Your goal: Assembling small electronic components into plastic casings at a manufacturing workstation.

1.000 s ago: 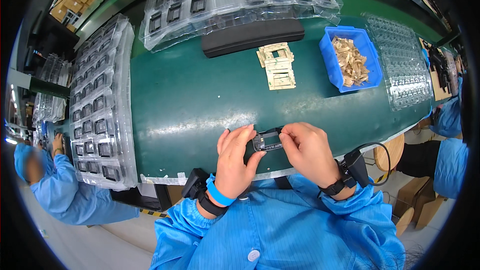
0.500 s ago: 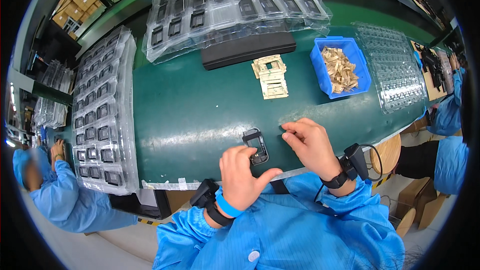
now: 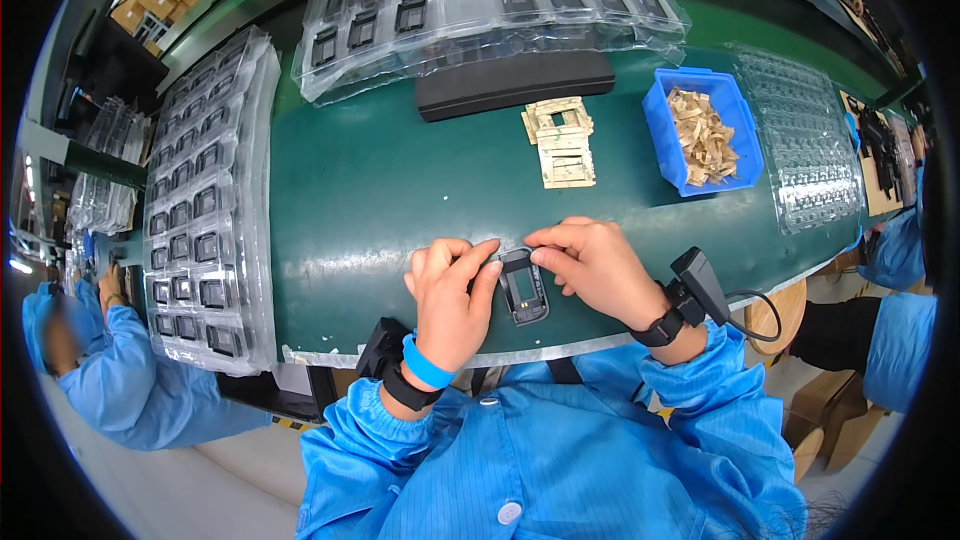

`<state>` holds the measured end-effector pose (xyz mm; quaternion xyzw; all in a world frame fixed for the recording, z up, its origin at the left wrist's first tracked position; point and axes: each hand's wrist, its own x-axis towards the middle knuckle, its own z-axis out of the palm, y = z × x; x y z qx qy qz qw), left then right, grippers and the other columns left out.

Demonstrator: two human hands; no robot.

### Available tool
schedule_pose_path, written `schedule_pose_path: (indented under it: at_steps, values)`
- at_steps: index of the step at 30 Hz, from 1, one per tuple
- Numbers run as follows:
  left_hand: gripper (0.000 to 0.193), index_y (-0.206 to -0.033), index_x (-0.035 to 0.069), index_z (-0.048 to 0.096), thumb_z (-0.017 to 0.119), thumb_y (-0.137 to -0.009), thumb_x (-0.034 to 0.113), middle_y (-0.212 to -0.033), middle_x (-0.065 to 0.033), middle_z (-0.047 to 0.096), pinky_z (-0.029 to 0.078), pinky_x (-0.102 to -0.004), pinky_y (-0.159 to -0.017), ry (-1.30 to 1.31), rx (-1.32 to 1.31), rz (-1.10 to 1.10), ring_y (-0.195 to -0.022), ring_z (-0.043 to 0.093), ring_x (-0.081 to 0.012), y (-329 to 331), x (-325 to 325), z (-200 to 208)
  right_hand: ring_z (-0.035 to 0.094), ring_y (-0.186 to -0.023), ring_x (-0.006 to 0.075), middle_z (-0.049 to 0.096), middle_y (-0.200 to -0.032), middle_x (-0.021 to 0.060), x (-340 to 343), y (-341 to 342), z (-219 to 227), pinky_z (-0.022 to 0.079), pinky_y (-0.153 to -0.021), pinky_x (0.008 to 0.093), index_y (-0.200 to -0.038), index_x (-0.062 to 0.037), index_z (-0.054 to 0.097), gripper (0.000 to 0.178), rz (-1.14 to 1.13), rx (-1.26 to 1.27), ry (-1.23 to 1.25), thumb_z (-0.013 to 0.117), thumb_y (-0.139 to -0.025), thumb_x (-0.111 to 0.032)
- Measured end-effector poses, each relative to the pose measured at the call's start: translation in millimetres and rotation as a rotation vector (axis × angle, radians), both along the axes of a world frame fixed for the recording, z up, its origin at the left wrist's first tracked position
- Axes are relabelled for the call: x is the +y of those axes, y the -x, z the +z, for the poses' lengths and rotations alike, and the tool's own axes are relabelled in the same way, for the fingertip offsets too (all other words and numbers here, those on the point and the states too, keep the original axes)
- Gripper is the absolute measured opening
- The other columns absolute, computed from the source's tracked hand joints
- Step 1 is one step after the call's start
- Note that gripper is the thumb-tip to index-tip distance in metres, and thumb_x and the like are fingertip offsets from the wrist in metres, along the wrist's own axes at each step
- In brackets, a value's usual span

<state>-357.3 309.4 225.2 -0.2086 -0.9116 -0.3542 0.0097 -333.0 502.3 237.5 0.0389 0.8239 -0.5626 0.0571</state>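
A small black plastic housing [image 3: 541,302] with a window in it lies near the front edge of the green workbench. At its upper left corner, the thumb and index finger of my left hand [image 3: 450,292] close in a pinch on the rim. My right hand [image 3: 592,268] comes in from the other side, its thumb and index finger pressed together over the upper right corner. Whatever sits between those right fingertips is too small or too hidden to make out. The lower end of the housing stays uncovered.
Beyond my hands lie a stack of cream-coloured strips [image 3: 568,168], a blue bin [image 3: 752,155] of tan paper tabs and a long black box [image 3: 515,85]. Clear trays of black housings [image 3: 210,205] stand left and at the back [image 3: 450,12]; another clear tray [image 3: 812,155] lies right. Co-workers sit both sides.
My left hand has shifted left and up, off the housing's side to its upper corner. My right hand has moved left, from beside the housing to its upper end.
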Motion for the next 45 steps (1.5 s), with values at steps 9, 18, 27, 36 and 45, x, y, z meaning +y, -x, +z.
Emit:
schedule_pose_path:
  at_steps: [9,18,27,36,45]
  values:
    - [0.017,-0.1,0.011,0.074,0.071,-0.084,0.016,-0.093,-0.0022,0.055,0.033,-0.0345,-0.087,0.001,0.02,0.051,-0.093,0.048,-0.0209,-0.1,3.5,-2.7,0.064,-0.065,0.0278,0.062,-0.074,0.0126,-8.0,3.7,-3.5,0.049,-0.059,0.0369,-0.09,-0.0061,0.073,0.012,-0.031,0.068,-0.119,0.07,-0.082,-0.014]
    - [0.011,-0.09,0.008,0.073,0.074,-0.079,0.01,-0.085,-0.0017,0.065,0.036,-0.034,-0.082,-0.02,0.123,-0.014,-0.088,0.054,-0.0214,5.2,8.3,-1.4,0.062,-0.069,0.0338,0.061,-0.077,0.0125,-15.3,0.3,-8.5,0.051,-0.062,0.0424,-0.083,-0.0034,0.066,0.006,-0.044,0.278,-0.264,0.067,-0.082,-0.009]
    - [0.014,-0.094,0.006,0.072,0.072,-0.08,0.007,-0.085,-0.0035,0.067,0.037,-0.0351,-0.08,0.02,0.249,-0.025,-0.084,0.058,-0.0222,2.1,8.4,-2.4,0.062,-0.069,0.0353,0.06,-0.073,0.014,-17.3,3.7,-5.6,0.051,-0.063,0.0442,-0.075,-0.0018,0.063,0.007,-0.036,0.295,-0.354,0.064,-0.079,-0.008]
    - [0.023,-0.092,0.012,0.069,0.078,-0.071,0.017,-0.088,0.0007,0.061,0.033,-0.0345,-0.076,0.075,0.334,-0.157,-0.083,0.055,-0.0192,-48.3,13.2,7.0,0.063,-0.066,0.0354,0.065,-0.071,0.0164,-18.6,-28.3,2.8,0.051,-0.06,0.0452,-0.069,-0.0013,0.062,0.016,-0.172,0.083,-0.439,0.065,-0.076,-0.016]
    - [0.023,-0.088,0.013,0.072,0.065,-0.067,0.006,-0.09,0.0043,0.066,0.033,-0.0323,-0.077,0.118,0.435,-0.149,-0.084,0.057,-0.0162,-43.1,-6.8,-7.5,0.061,-0.062,0.0293,0.058,-0.072,0.0098,-12.8,-44.9,4.5,0.05,-0.054,0.0385,-0.092,-0.008,0.07,0.012,-0.07,0.266,-0.429,0.066,-0.081,-0.009]
